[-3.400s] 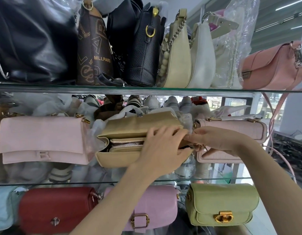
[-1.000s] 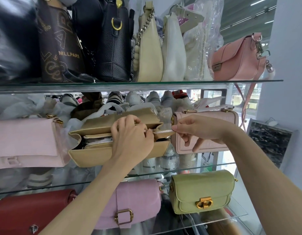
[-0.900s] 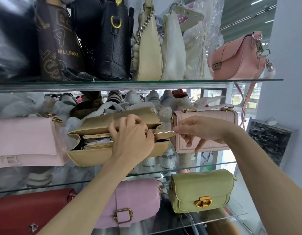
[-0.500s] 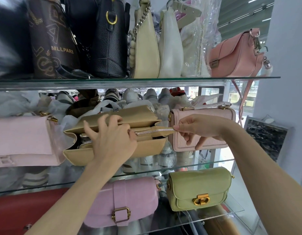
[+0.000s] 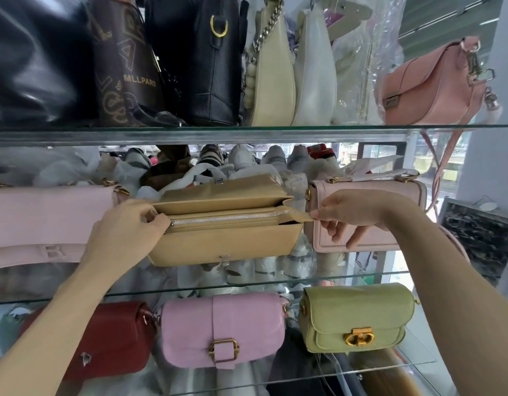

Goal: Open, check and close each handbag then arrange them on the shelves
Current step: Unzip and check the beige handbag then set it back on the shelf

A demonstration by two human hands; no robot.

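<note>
A tan handbag [image 5: 227,244] is held in front of the middle glass shelf [image 5: 275,281] with its flap lifted. Its silver zipper [image 5: 233,217] runs shut across the top. My left hand [image 5: 124,232] pinches the zipper pull at the bag's left end. My right hand [image 5: 352,212] pinches the fabric tab at the zipper's right end, pulling it taut. A pale pink bag [image 5: 370,212] stands behind my right hand, and a wide light pink bag [image 5: 47,221] lies to the left.
The top glass shelf [image 5: 247,132] carries black, brown, cream and white bags and a salmon bag [image 5: 435,87]. Below sit a red bag [image 5: 113,338], a pink buckle bag [image 5: 221,327] and a green bag [image 5: 355,315]. A white wall [image 5: 498,138] stands at the right.
My left hand has slid leftward along the zipper from the bag's right half to its left end, closing the zipper. My right hand kept hold of the right-end tab.
</note>
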